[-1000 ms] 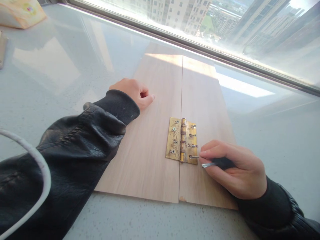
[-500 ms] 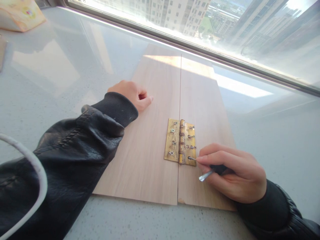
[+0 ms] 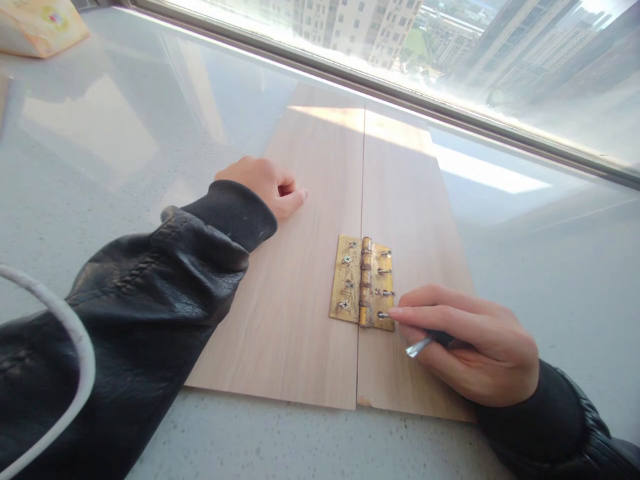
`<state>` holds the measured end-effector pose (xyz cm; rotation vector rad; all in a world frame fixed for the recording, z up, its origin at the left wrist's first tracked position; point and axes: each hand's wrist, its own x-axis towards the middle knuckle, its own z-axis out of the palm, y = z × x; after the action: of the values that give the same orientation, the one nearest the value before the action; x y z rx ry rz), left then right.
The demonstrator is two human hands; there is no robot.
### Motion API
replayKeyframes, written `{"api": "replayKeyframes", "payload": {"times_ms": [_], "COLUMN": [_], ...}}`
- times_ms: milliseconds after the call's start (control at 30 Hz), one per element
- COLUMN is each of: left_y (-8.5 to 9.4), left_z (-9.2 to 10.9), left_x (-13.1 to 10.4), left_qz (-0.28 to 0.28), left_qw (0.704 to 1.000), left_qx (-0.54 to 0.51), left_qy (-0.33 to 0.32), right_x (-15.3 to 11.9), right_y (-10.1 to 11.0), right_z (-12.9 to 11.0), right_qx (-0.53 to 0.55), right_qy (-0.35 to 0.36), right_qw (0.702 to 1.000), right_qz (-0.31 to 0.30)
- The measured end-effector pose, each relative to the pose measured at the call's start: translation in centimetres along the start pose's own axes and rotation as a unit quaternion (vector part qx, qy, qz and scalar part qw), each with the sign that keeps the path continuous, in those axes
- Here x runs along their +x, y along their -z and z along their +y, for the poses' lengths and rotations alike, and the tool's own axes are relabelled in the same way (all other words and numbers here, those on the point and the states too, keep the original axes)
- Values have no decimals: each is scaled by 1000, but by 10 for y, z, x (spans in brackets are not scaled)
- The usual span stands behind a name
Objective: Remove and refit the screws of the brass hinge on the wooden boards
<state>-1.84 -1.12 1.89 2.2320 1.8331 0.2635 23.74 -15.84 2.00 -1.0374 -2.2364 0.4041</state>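
A brass hinge lies open across the seam between two pale wooden boards, with several screws standing in its holes on both leaves. My right hand is closed around a screwdriver; its flat metal tip points left, away from the screws. The same hand's thumb and index finger pinch the head of a screw in the lowest hole of the right leaf. My left hand rests curled on the left board, fingers closed, with nothing visible in it.
The boards lie on a speckled light countertop. A window frame runs along the far side. At the upper left stands a yellowish packet. A white cable loops in front of my left sleeve.
My right fingertips have shifted slightly along the lowest right screw, nearer the hinge, and the screwdriver tip has risen a little. My left hand stays put.
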Motion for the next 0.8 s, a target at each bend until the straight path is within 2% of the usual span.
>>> {"api": "replayKeyframes", "payload": {"times_ms": [300, 800], "left_y": [1, 1], "left_z": [0, 0], "left_x": [0, 0], "left_qz": [-10, -10], "left_qw": [1000, 1000], "left_qx": [2, -17], "left_qy": [8, 8], "right_x": [-5, -2], "right_y": [0, -1], "right_z": [7, 7], "right_qx": [2, -9], "right_qy": [-4, -49], "right_qw": [1000, 999], "right_qz": [-11, 0]}}
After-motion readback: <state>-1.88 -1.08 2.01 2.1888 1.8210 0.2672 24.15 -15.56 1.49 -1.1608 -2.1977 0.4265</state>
